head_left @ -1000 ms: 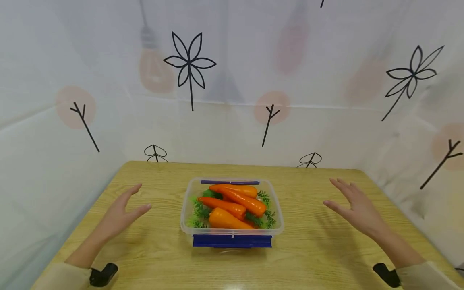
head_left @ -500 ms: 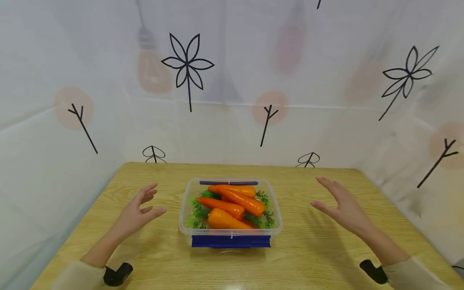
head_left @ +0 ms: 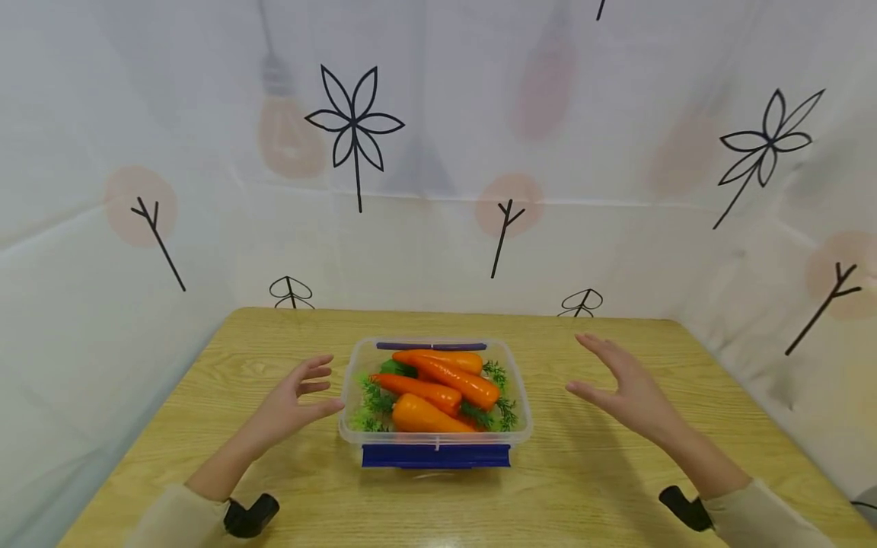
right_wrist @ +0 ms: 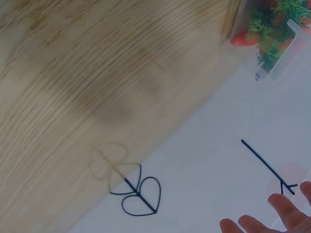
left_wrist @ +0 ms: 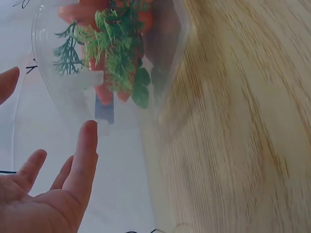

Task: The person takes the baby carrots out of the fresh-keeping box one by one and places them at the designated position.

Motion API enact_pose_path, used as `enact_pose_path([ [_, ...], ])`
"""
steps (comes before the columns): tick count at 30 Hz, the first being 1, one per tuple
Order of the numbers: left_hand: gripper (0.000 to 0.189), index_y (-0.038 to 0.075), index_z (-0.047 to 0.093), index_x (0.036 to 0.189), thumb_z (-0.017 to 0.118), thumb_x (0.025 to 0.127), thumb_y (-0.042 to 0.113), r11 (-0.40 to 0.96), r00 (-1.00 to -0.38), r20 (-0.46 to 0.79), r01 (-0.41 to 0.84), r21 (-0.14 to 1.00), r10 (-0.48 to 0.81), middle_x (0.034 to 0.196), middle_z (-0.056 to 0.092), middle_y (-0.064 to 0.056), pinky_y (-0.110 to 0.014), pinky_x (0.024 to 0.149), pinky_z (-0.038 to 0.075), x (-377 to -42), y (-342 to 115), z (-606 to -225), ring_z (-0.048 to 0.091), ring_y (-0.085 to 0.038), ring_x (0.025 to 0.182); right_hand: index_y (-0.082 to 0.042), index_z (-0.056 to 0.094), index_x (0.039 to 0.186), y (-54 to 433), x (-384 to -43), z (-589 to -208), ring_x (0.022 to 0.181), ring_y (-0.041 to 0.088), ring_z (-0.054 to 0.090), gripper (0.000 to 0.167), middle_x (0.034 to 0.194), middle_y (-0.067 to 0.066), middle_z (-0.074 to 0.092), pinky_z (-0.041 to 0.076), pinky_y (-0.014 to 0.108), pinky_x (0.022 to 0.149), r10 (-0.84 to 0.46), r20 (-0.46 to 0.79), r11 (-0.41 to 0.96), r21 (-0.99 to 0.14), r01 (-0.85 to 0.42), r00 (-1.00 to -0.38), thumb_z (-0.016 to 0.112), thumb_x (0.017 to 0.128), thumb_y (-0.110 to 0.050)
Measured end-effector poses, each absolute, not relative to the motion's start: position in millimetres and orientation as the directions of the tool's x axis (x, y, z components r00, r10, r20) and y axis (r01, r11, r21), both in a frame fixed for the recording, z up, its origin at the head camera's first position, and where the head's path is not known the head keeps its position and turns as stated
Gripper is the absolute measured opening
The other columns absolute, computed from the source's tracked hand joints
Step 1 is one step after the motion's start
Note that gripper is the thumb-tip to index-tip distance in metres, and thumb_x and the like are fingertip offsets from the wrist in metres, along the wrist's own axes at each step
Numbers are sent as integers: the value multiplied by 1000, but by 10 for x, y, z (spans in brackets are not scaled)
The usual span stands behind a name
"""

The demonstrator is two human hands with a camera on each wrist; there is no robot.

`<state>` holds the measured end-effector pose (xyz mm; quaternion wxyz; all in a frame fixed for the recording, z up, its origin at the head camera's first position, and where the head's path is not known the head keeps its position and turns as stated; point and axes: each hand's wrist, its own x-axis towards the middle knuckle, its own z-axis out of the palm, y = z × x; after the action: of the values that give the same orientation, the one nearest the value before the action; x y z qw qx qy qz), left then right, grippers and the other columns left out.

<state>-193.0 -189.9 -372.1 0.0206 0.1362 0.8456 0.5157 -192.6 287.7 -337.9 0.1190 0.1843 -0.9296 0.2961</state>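
A clear plastic food container (head_left: 349, 437) with blue clips sits mid-table, its lid not on it in view. Inside lie several orange carrots (head_left: 448, 375) on feathery green sprigs (head_left: 375, 401). Just left of the container is my left hand (head_left: 288, 407), thumb tip right at its rim and fingers loosely bent around nothing. In the left wrist view the left hand (left_wrist: 58, 194) points toward the container's translucent side wall. My right hand (head_left: 633, 396) hovers over the table to the right, a gap away from the container, with fingers extended and thumb apart.
The wood-grain table (head_left: 438, 510) has rounded far corners. A white cloth backdrop (head_left: 438, 99) printed with plants and bulbs surrounds it at the back and sides. Black wrist cameras (head_left: 251, 515) sit on both forearms. A dark cable shows at the right edge.
Both hands have moved inward toward the container, the left one farther, up to its left rim. The container and carrots have stayed in place; the head view has shifted slightly.
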Motion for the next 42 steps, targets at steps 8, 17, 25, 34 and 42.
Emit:
enact_pose_path([
  [8,69,11,37,140,72,83,26,383,-962,65,168,908,266,134,41,-24,-44,85,49,-1946,-1826,-3765,48,-38,115,-12,34,145,2776,-1952,-3410,130,47,22,77,146,18,31,24,68,93,-300,350,744,-497,-447,-887,72,82,-33],
  [17,68,4,39,139,73,82,20,254,-964,-18,51,966,264,130,44,-24,-43,80,51,-1986,-1801,-3793,54,-34,107,-11,36,144,2647,-1992,-3425,128,43,30,76,145,18,34,28,65,93,-334,360,735,-479,-480,-871,73,81,-33],
  [25,64,4,43,138,72,82,16,228,-960,-37,28,973,277,133,41,-23,-43,81,51,-2047,-1810,-3814,55,-33,107,-11,37,143,2542,-2024,-3447,129,41,30,77,144,16,35,29,64,95,-354,353,705,-508,-495,-866,73,81,-36],
  [34,62,7,44,138,71,83,15,236,-968,-54,6,972,245,130,44,-23,-40,81,51,-2108,-1810,-3837,56,-30,104,-10,41,140,2432,-2039,-3439,127,39,35,75,142,15,39,32,62,94,-406,372,671,-500,-548,-835,75,78,-35],
  [42,67,6,41,140,72,83,20,228,-956,-65,2,974,284,121,49,-23,-42,84,50,-2089,-1815,-3806,59,-28,99,-11,47,137,2329,-2095,-3433,123,35,42,72,135,11,47,37,58,94,-452,376,646,-487,-588,-809,80,74,-25],
])
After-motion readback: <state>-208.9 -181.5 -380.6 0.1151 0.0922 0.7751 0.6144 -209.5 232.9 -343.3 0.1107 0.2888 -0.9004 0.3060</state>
